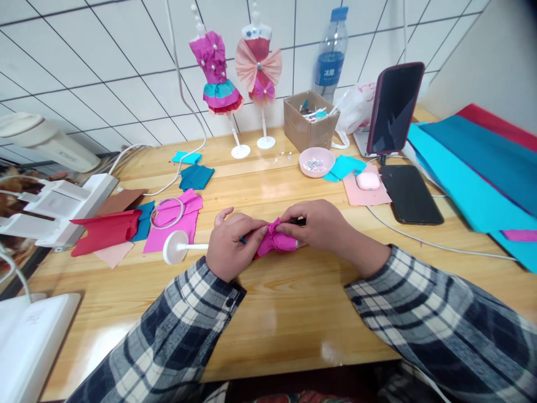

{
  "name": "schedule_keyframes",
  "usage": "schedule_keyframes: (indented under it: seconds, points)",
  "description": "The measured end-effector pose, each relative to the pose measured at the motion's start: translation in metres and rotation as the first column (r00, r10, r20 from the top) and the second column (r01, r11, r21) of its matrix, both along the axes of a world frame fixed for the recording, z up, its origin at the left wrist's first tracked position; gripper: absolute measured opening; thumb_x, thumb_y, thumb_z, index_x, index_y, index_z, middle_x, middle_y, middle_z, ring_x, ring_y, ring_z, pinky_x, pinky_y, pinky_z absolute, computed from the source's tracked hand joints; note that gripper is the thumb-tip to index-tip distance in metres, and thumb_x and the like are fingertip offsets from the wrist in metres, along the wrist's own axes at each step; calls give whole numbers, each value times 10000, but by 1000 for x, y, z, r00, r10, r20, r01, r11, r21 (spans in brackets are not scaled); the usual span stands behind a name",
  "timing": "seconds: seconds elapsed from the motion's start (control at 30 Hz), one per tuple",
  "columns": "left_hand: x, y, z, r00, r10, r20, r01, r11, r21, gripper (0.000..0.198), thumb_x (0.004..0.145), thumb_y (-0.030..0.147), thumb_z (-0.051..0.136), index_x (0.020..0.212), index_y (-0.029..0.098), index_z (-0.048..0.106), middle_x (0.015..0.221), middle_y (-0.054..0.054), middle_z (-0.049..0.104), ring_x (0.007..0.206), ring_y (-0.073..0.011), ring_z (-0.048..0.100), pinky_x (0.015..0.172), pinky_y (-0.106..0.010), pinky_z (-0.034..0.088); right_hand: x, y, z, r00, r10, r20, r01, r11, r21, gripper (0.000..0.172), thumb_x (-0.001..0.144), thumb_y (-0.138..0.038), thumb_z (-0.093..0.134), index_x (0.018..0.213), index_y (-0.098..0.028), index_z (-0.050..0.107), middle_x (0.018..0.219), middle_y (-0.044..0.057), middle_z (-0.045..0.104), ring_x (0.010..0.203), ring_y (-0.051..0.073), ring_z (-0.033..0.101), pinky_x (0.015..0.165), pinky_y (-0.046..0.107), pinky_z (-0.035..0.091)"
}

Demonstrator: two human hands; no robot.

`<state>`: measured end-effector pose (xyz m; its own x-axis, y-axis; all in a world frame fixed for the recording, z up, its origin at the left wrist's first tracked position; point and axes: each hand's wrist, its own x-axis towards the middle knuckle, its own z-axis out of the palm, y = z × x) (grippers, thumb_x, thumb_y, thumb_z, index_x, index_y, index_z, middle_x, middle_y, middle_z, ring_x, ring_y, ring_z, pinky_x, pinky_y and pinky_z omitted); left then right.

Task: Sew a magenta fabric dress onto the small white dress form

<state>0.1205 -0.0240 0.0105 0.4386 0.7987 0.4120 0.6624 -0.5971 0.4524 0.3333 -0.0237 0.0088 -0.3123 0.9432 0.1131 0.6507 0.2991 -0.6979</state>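
Note:
A small mannequin [193, 247] on a white stand lies sideways above the table, its round base to the left. My left hand [235, 240] is wrapped round its middle, thumb on the magenta crepe paper [279, 240] that dresses it. My right hand [321, 226] pinches a gathered bit of that paper at the top, close to the left thumb. A slim black tool [298, 221] shows between the right fingers; its kind is mostly hidden. Bits of blue and red show at the left fingers.
Two dressed mannequins [218, 73] stand against the tiled wall. Nearby are a cardboard box [308, 126], a pink bowl [310, 168] of beads and a phone [415, 194]. Crepe sheets [453, 179] lie at right; paper scraps [104, 230], a tape ring [156, 218] and a power strip [79, 207] lie left.

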Motion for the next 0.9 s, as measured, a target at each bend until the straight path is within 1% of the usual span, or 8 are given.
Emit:
schedule_keyframes:
  seconds: [0.2,0.43,0.63,0.8,0.9]
  points:
    - [1,1,0,997,34,75,-26,994,-105,151,868,322,595,840,247,723,829,7,759,750,-154,677,995,-417,384,1,0,3,1000,16,9,-16,1000,-11,214,836,-458,636,902,-293,756,864,-37,753,793,150,651,609,252,370]
    - [1,1,-2,997,49,66,-43,995,-94,171,869,349,588,847,264,735,809,9,761,738,-154,679,1021,-431,376,-4,-1,6,1000,18,13,-18,1000,3,251,843,-490,623,917,-290,755,869,-33,754,797,152,650,608,254,368]
    - [0,2,-4,995,51,81,-46,997,-69,169,863,364,599,856,276,743,816,14,765,775,-159,689,1001,-409,414,-7,-1,5,1000,28,10,-28,999,22,235,852,-467,622,913,-279,751,857,-36,748,780,139,639,603,249,354]
    - [0,3,-5,995,63,81,-57,996,-68,194,864,385,593,836,269,746,802,13,764,762,-163,687,1000,-422,429,-7,0,6,999,35,6,-35,999,17,224,854,-453,626,881,-271,753,826,-35,743,746,125,627,587,245,335]
    - [1,3,-4,993,54,107,-47,997,-63,180,858,363,610,826,253,749,792,9,761,758,-161,683,954,-385,468,-6,0,8,1000,24,7,-24,1000,1,224,851,-454,628,862,-268,754,807,-35,741,733,124,624,581,245,331]
